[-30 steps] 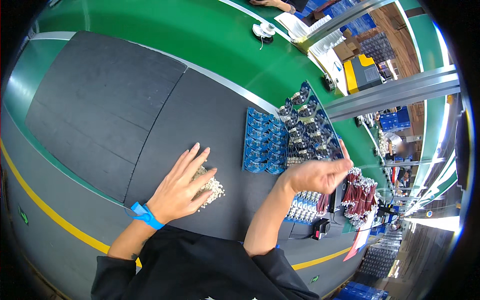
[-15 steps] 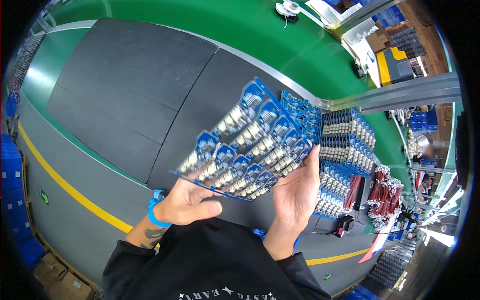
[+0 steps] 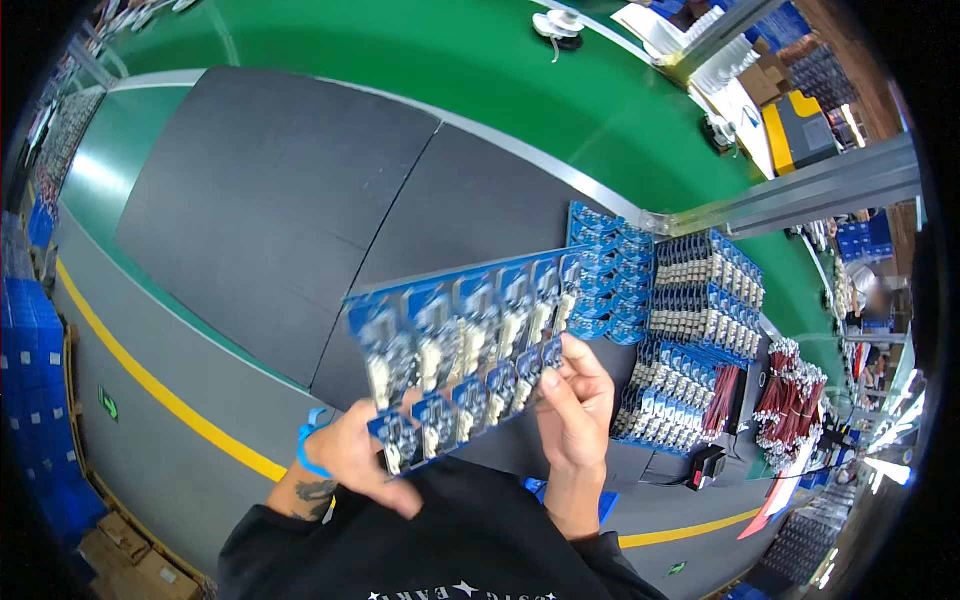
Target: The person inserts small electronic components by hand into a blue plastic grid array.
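Note:
A blue circuit board panel (image 3: 468,328), with rows of rounded boards and white connectors, is tilted in front of me above the dark mat. My right hand (image 3: 575,410) pinches its right end, thumb on the near face. At the panel's lower left corner, my left hand (image 3: 355,450) supports it with the fingers partly hidden behind; its thumb sticks out toward me, off the board and blurred. A blue wristband (image 3: 311,445) circles my left wrist.
Right of the panel lie flat blue boards (image 3: 608,270), stacked board panels (image 3: 705,290) and more panels (image 3: 660,400). Bundles of red wires with white plugs (image 3: 790,405) sit farther right, near a small black and red device (image 3: 707,467). A metal post (image 3: 790,185) rises behind the stacks.
The panel has turned: its long blue edge now runs along the top and its connector rows face me more. My right thumb has come onto its face; my left hand has dropped slightly.

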The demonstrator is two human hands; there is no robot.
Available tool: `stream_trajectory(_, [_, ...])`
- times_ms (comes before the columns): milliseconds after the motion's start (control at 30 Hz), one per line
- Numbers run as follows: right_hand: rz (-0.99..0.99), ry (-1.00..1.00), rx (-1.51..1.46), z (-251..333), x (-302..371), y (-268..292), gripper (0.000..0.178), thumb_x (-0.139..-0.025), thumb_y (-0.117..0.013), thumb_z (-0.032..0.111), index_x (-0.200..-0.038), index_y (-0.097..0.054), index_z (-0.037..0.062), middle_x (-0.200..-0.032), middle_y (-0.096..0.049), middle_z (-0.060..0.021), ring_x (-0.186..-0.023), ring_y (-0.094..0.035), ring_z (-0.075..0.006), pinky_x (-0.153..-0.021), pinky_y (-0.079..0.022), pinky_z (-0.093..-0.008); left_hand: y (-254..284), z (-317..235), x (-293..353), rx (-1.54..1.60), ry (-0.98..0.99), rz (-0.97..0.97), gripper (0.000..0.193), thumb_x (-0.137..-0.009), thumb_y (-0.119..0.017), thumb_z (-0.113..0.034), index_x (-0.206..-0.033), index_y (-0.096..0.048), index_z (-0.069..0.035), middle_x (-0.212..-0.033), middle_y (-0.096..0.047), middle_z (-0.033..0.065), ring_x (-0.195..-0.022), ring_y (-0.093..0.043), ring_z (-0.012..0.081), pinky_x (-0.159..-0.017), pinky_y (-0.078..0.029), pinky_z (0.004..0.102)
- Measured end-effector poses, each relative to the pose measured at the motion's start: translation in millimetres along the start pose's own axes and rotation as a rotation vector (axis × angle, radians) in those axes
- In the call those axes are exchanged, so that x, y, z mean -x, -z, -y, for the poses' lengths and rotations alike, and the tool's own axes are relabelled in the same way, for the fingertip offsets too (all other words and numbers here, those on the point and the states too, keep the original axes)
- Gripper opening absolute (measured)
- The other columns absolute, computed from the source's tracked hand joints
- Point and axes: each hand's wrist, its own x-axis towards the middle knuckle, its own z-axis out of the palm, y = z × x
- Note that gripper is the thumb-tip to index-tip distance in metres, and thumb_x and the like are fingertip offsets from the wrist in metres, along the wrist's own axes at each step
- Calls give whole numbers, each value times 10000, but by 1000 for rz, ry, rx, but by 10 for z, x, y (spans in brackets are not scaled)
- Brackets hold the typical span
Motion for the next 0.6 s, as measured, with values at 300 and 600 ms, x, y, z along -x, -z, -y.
stream_trajectory(300, [337, -73, 209, 387, -219, 250, 375, -784, -587, -2, -1127, -483, -109, -1015, -601, -186, -893, -592, -169, -781, -463, -267, 80, -213, -100, 850, 503, 187, 650, -790, -548, -28, -1329, -195, 60, -1295, -353, 278, -1159, -411, 409, -901, -399, 520])
stream_trajectory(600, [410, -111, 533, 442, -430, 56, 228, -819, -575, 73, -1024, -599, -23, -847, -638, -66, -706, -541, -61, -608, -410, -194, 106, -172, -66, 567, 386, 532, 574, -820, -548, -29, -1315, -272, 64, -1320, -380, 210, -1183, -407, 240, -977, -310, 338])
